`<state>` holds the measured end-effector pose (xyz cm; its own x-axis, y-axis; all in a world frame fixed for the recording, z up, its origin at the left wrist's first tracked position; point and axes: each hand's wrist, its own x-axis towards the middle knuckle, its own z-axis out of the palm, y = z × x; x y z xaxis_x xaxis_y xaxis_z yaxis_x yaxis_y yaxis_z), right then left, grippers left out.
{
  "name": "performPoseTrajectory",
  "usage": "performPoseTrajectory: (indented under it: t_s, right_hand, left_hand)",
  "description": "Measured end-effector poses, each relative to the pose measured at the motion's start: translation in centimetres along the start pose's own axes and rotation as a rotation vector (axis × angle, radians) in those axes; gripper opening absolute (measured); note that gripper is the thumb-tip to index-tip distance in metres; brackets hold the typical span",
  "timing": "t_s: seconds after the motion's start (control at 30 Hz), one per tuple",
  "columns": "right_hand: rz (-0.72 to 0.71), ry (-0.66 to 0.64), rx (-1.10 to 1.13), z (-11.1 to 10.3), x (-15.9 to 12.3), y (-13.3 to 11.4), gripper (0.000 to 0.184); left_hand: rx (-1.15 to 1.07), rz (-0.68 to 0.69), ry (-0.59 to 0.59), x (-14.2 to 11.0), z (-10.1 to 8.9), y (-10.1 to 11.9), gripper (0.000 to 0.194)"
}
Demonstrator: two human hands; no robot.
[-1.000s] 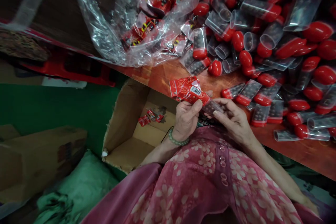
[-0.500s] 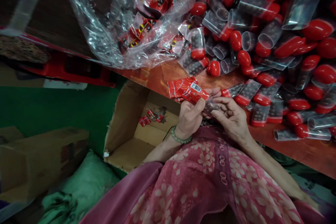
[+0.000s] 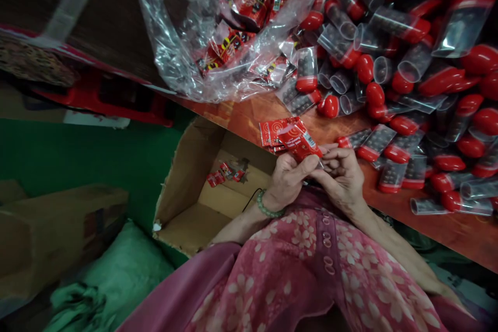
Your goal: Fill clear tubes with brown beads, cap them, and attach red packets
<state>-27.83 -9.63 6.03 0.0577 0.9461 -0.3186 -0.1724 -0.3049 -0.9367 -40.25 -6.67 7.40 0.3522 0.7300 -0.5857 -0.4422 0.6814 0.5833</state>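
My left hand (image 3: 290, 179), wearing a green bead bracelet (image 3: 268, 206), pinches a red printed packet (image 3: 299, 141) between thumb and fingers. The packet tilts up and to the left, showing a barcode label on its right side. My right hand (image 3: 344, 176) is closed at the packet's lower right end, its thumb and fingers meeting there. A small clear edge shows between the two hands, and the rest there is hidden by fingers. Just behind, more red packets (image 3: 268, 134) lie at the table edge.
Clear tubes with red caps and dark beads (image 3: 379, 140) are heaped on the reddish table (image 3: 233, 114). A clear plastic bag (image 3: 171, 57) holds several red packets (image 3: 252, 2). Below the edge stands a cardboard box (image 3: 213, 218) with small red packets inside. A green sack (image 3: 120, 259) lies lower left.
The clear beaded tube that showed between my hands is now almost fully out of sight at the packet's lower end. The held packet has tilted more upright. The view has shifted slightly.
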Motion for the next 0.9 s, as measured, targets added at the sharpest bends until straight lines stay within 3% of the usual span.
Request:
performPoseTrajectory:
  t_s: [0.27, 0.47, 0.57, 0.63, 0.7, 0.8, 0.9]
  right_hand:
    - [-0.303, 0.059, -0.298, -0.7, 1.1, 0.7, 0.054]
    - [-0.588, -0.052, -0.440, -1.3, 1.3, 0.5, 0.047]
    - [-0.649, -0.105, -0.446, -1.3, 1.1, 0.5, 0.043]
    - [-0.643, -0.210, -0.456, -1.3, 0.9, 0.3, 0.043]
    - [-0.578, -0.393, -0.513, -1.4, 0.6, -0.1, 0.044]
    - [-0.463, -0.592, -0.622, -2.0, -0.3, -1.1, 0.041]
    - [-0.459, -0.487, -0.751, -3.2, -1.0, -1.9, 0.034]
  left_hand:
    - [-0.052, -0.081, -0.110, -1.2, -0.4, -0.1, 0.042]
    - [0.027, -0.198, -0.178, -2.5, -1.2, 0.0, 0.050]
    - [0.051, -0.199, -0.196, -2.9, -1.3, -0.1, 0.051]
    - [0.073, -0.182, -0.213, -3.5, -1.8, -0.1, 0.050]
    - [0.130, -0.123, -0.215, -4.5, -3.3, 0.1, 0.045]
    - [0.373, 0.011, -0.103, -6.9, -7.6, 0.2, 0.036]
    - [0.858, 0.240, 0.192, -9.4, -13.5, 0.0, 0.038]
